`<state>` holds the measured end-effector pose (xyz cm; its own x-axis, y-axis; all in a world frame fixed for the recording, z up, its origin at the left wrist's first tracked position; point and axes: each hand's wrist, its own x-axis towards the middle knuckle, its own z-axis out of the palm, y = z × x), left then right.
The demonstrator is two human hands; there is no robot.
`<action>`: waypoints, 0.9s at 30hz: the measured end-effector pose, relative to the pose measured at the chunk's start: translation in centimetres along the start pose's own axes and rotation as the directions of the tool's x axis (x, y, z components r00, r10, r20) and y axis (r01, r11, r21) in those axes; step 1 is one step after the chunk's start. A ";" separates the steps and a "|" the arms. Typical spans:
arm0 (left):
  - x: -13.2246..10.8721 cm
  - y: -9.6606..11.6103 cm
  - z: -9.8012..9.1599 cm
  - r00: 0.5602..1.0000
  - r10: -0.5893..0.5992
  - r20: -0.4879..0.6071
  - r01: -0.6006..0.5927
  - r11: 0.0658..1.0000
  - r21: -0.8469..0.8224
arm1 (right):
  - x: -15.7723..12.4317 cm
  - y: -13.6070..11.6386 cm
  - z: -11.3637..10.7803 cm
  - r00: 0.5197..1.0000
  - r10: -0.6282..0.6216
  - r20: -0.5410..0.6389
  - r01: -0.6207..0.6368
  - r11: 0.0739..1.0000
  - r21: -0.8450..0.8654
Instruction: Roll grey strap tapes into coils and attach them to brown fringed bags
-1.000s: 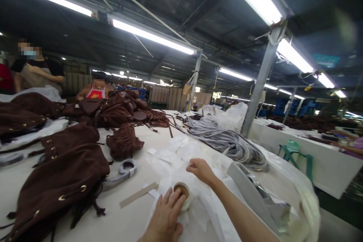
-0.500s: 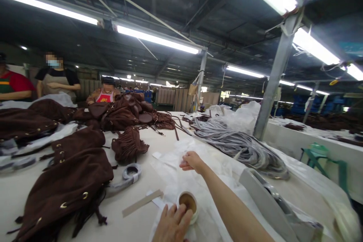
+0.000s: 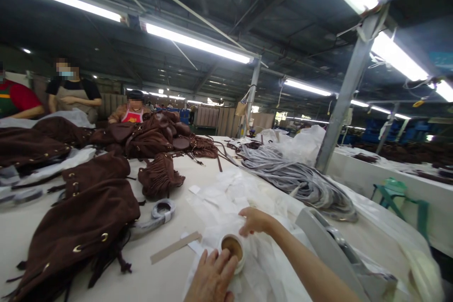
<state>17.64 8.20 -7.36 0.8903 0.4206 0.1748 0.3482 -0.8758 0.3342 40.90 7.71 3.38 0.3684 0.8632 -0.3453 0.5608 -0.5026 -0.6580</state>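
My left hand [image 3: 212, 274] lies with its fingers stretched out against the near side of a tape roll [image 3: 239, 264] with a brown core. Just beyond the roll, my right hand [image 3: 255, 221] hovers low over thin white sheets [image 3: 230, 193], finger and thumb apart. Nothing shows in its grasp, though its underside is partly hidden. Left of the roll, a flat grey-brown strip [image 3: 175, 247] rests on the table. A coil of wrapped strap [image 3: 163, 211] lies farther left.
Dark brown bags [image 3: 87, 226] cover the left side, with a fringed brown piece [image 3: 159, 177] beside them. A bundle of grey straps [image 3: 293, 174] lies at right, behind a grey tape dispenser [image 3: 329, 245]. A metal post [image 3: 348, 99] rises there. Several people stand across the table.
My right hand has come back nearer to the tape roll, and its fingers have spread. My left hand stays against the roll. The view has shifted slightly.
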 end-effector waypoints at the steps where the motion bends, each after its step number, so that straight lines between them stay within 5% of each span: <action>1: 0.0 0.0 -0.1 1.000 0.002 0.004 -0.002 1.000 0.004 | 0.1 -0.2 -0.3 0.999 -0.021 -0.028 0.023 0.998 0.060; 9: 0.1 1.1 -2.0 0.997 -0.018 0.079 0.018 1.000 0.011 | 1.9 -3.6 -3.6 0.977 -0.013 -0.212 0.112 0.880 0.461; 17: 0.4 4.1 -5.5 0.996 -0.091 0.003 0.091 0.996 -0.010 | 2.7 -3.8 -0.3 0.987 0.105 -0.123 -0.027 0.856 0.516; 20: 2.0 5.3 -6.8 0.998 -0.056 -0.036 0.057 0.998 0.027 | 2.6 -3.6 -0.7 0.984 0.071 -0.166 0.031 0.839 0.543; 27: 5.2 5.7 -7.9 0.993 -0.092 0.078 0.083 0.990 0.114 | 2.2 -3.9 -3.0 0.957 0.006 -0.289 0.188 0.746 0.638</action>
<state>21.93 7.28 2.77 0.8746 0.4797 0.0706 0.4519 -0.8592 0.2398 41.73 11.40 7.14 0.5705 0.8091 -0.1410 0.0145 -0.1816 -0.9833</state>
